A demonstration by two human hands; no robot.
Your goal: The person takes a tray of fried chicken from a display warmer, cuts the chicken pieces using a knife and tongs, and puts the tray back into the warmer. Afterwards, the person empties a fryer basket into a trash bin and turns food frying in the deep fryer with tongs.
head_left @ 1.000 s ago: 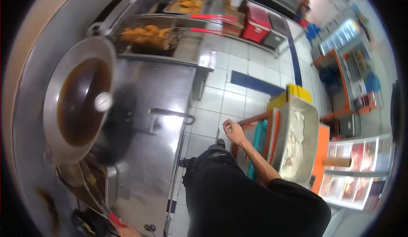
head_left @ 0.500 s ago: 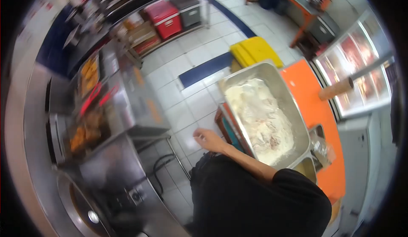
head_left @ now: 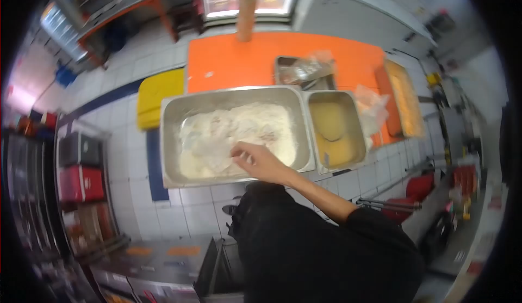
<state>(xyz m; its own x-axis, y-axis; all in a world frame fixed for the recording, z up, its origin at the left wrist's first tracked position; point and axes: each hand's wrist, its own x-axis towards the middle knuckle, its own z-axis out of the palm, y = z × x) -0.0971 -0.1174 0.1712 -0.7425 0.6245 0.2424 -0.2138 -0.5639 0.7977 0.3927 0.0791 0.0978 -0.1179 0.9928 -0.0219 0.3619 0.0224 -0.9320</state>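
My right hand (head_left: 254, 160) is above the near side of a large steel pan (head_left: 179, 180), its bare forearm reaching in from the right. The fingers are loosely curled, with a gap beside the thumb and nothing visible between them. White flour (head_left: 280, 148) covers the pan's bottom, and lumpy floured pieces (head_left: 266, 133) lie in it. A blurred, see-through, plastic-like patch (head_left: 213, 153) lies on the flour just left of my fingertips. Right of this pan is a smaller steel pan (head_left: 333, 121) of yellowish liquid with a dark curved line across it. My left hand is out of view.
An orange table (head_left: 234, 63) behind the pans carries a cardboard tube (head_left: 246, 14), a small steel tray (head_left: 283, 63) and clear plastic bags (head_left: 372, 107). A yellow lid (head_left: 160, 96) is at the left. Steel equipment (head_left: 152, 262) stands at lower left.
The view has swung right, from the fryer side toward the pans and orange table. My right hand has gone from over the floor to over the flour pan.
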